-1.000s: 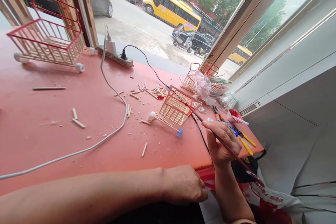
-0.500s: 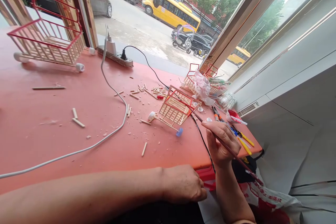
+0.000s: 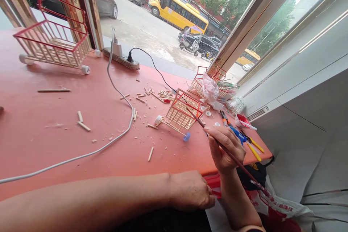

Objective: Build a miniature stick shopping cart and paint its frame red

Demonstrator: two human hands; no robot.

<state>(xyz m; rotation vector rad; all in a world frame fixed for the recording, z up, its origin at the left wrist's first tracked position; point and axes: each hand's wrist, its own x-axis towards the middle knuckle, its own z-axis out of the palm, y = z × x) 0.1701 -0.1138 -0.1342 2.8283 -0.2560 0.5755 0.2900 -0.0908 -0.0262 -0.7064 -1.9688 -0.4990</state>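
My right hand (image 3: pixel 226 148) is closed around a slim dark paintbrush (image 3: pixel 231 156). Its tip lies over the small cart (image 3: pixel 181 114), a miniature shopping cart of pale sticks with a red upper rim. I cannot tell whether the tip touches it. The cart stands tilted on the table, with a white wheel (image 3: pixel 158 119) and a blue wheel (image 3: pixel 186 137) showing. My left hand (image 3: pixel 191 190) is curled at the front edge of the table, its forearm crossing the bottom of the view. Most of its fingers are hidden, so what they hold, if anything, does not show.
A finished-looking red-rimmed cart (image 3: pixel 54 45) stands far left. Stick pieces (image 3: pixel 163 96) lie scattered mid-table. A white cable (image 3: pixel 119 136) runs across to a power strip (image 3: pixel 121 58). Yellow-handled pliers (image 3: pixel 254 148) and a cup of red paint (image 3: pixel 243 120) are at right.
My right hand has shifted slightly left, carrying the brush tip farther over the cart. The whole view has moved a little. The left hand keeps its pose.
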